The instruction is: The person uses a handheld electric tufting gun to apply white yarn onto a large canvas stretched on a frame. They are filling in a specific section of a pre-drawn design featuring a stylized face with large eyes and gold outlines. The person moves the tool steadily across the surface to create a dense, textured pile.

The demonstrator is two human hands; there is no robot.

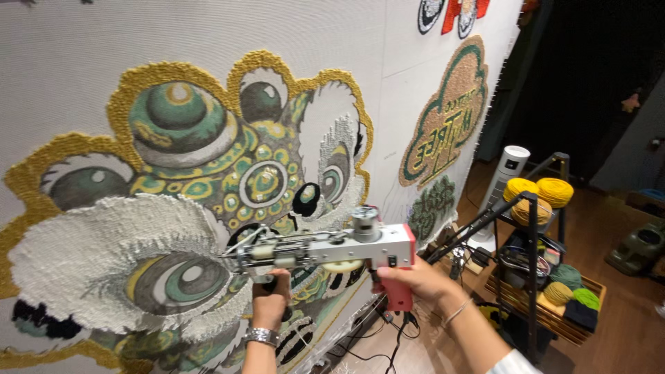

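Head view: only view.
Tufting gun: white-and-red metal tufting gun (332,251), held level, needle end touching stretched white backing cloth (62,55) at tufted green-and-gold lion-mask design (187,166), probably for square entry into the fabric.
Right hand (409,277): closed around red pistol grip at rear, index finger near trigger area; thin bracelet at wrist.
Left hand (270,294): clenched on lower front handle beneath barrel, likely steadying the nose against the cloth; silver watch band on wrist.
Cable: black cord (395,343) hanging from grip toward floor.
Surroundings: black metal rack with yellow and green yarn balls (537,194) to the right, within reach; white tower fan (502,180) beside it.
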